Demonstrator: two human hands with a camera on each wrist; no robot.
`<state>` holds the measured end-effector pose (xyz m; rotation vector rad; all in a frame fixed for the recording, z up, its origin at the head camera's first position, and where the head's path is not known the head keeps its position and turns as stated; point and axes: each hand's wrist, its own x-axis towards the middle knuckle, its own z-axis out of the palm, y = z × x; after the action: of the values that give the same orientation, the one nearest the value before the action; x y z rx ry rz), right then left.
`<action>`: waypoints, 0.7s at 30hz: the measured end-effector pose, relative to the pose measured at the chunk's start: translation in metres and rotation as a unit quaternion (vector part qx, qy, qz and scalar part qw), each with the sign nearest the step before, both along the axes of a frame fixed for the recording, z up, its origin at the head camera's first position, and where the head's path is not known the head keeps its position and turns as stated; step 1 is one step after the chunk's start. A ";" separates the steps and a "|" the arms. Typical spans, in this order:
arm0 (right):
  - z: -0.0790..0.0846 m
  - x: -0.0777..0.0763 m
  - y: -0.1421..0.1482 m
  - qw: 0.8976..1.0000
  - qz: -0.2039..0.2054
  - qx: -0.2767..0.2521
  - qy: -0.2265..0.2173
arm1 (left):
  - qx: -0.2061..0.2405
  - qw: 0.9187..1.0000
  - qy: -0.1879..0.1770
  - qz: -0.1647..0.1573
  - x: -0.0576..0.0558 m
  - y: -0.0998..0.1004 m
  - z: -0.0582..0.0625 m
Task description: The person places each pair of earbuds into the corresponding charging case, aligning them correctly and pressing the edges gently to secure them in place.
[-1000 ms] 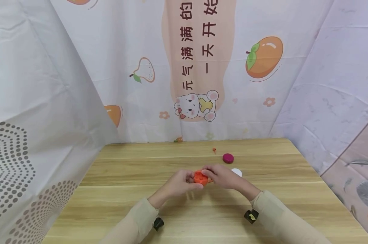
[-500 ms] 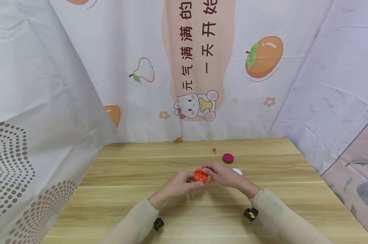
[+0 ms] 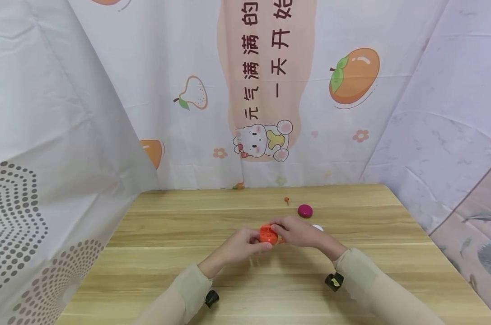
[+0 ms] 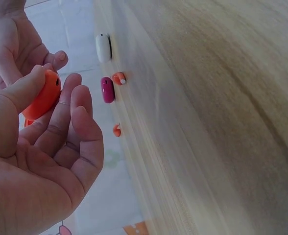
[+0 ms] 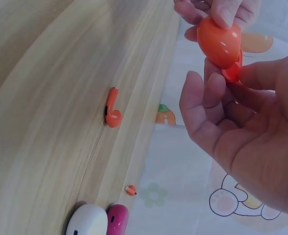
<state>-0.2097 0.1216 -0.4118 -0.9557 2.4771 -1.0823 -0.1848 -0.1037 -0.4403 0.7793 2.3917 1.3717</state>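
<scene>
An orange earbud case (image 3: 268, 235) with its lid raised is held above the table, between both hands. My left hand (image 3: 242, 243) grips its rounded body, thumb on the near side and fingers beneath, as the left wrist view shows. At the raised lid, my right hand (image 3: 297, 231) pinches between thumb and fingers; the right wrist view has the thumb on the lid (image 5: 233, 71). On the table below the right hand lies one orange earbud (image 5: 113, 115). A second orange earbud (image 3: 287, 200) lies farther back.
A magenta case (image 3: 305, 211) sits behind the right hand, and a white case (image 3: 318, 227) beside it is partly hidden by that hand. The wooden table (image 3: 180, 212) ends at a printed curtain (image 3: 188, 171).
Both hands keep their hold on the orange case. The case and the fingers have hardly moved; the right wrist has risen slightly.
</scene>
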 end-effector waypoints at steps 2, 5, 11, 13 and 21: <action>0.000 -0.001 0.000 1.000 0.002 -0.002 0.000 | 0.000 1.000 -0.003 0.003 0.000 0.000 0.000; 0.000 -0.003 0.000 1.000 0.001 -0.005 -0.004 | -0.002 1.000 -0.010 0.008 0.000 -0.001 0.000; 0.000 -0.008 0.001 1.000 -0.009 -0.012 -0.027 | -0.011 0.999 -0.023 0.023 0.000 -0.003 0.000; 0.001 -0.011 0.002 0.999 -0.019 -0.016 -0.039 | -0.010 0.999 -0.028 0.028 0.000 -0.004 0.001; -0.001 -0.038 0.006 0.996 -0.081 -0.003 -0.023 | -0.016 0.999 -0.030 0.033 0.001 -0.005 0.004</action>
<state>-0.2474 0.1271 -0.4123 -0.7347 2.5506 -1.1481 -0.1838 -0.1084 -0.4362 0.6472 2.4062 1.3588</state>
